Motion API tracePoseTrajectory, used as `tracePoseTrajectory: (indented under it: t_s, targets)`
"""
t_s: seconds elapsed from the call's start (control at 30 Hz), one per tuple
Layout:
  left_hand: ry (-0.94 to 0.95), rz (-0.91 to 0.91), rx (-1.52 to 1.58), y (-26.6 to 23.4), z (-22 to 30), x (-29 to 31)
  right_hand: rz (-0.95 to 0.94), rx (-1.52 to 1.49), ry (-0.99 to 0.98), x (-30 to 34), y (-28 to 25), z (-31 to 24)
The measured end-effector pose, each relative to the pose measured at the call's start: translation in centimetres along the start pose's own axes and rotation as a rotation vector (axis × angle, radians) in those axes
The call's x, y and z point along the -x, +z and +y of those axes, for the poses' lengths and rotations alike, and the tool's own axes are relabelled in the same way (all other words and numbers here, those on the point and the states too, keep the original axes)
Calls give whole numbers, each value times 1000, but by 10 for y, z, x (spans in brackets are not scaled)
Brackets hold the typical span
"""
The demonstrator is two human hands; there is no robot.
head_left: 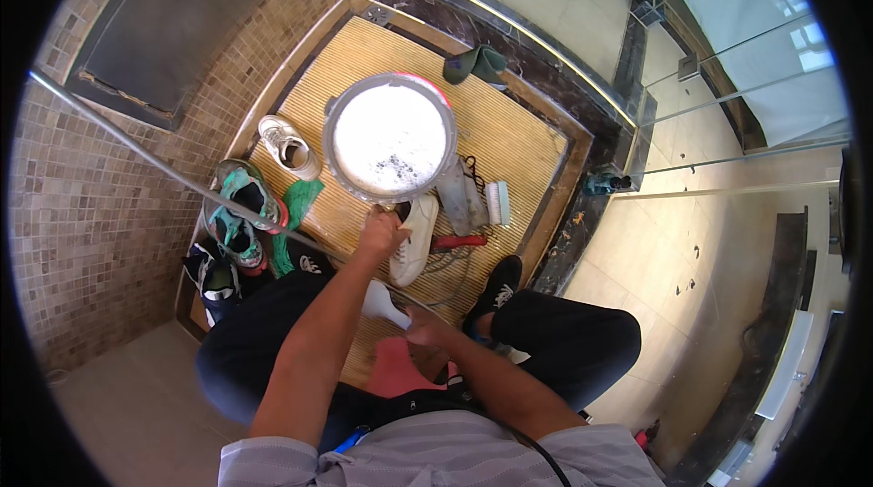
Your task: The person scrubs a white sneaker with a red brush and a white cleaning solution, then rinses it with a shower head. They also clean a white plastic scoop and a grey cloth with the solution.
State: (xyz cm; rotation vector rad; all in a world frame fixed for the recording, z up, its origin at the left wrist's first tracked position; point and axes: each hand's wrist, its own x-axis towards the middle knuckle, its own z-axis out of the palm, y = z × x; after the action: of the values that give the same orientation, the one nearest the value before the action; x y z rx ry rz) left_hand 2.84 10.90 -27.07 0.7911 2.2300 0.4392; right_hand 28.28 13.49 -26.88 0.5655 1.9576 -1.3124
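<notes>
My left hand (382, 232) is closed at the edge of a white sneaker (416, 246), just below the bucket's rim; its fingertips are partly hidden. Low in the middle, my right hand (427, 328) is wrapped round the narrow end of a white tapered tool (386, 305). Its wide end points toward the sneaker, and its exact kind is unclear. Beyond my left hand stands a grey round bucket (332, 146) full of white foam. A red-handled object (459, 240) lies right of the sneaker, beside a grey cloth-like piece (459, 194) and a white-and-blue scrub brush (497, 203).
Another white sneaker (289, 146) and green-grey sneakers (247, 191) stand left on the ribbed yellowish mat (536, 146). A green mesh cloth (305, 194) lies near them. Dark green footwear (475, 64) sits at the far edge. A metal bar (136, 146) crosses the left; glass panels stand right.
</notes>
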Motion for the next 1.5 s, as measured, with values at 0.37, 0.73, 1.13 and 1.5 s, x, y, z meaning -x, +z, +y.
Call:
tracePoseTrajectory:
  t_s: [0.37, 0.73, 1.13, 1.5]
  targets:
    - [-107, 343, 88, 32, 7, 29, 148, 26, 78, 14, -5, 42]
    - [-108, 859, 350, -80, -11, 66, 492, -535, 129, 25, -35, -2]
    - [305, 1583, 811, -428, -27, 230, 544, -755, 29, -14, -40, -12]
    - [619, 1629, 816, -638, 20, 374, 461, -748, 12, -3, -37, -29]
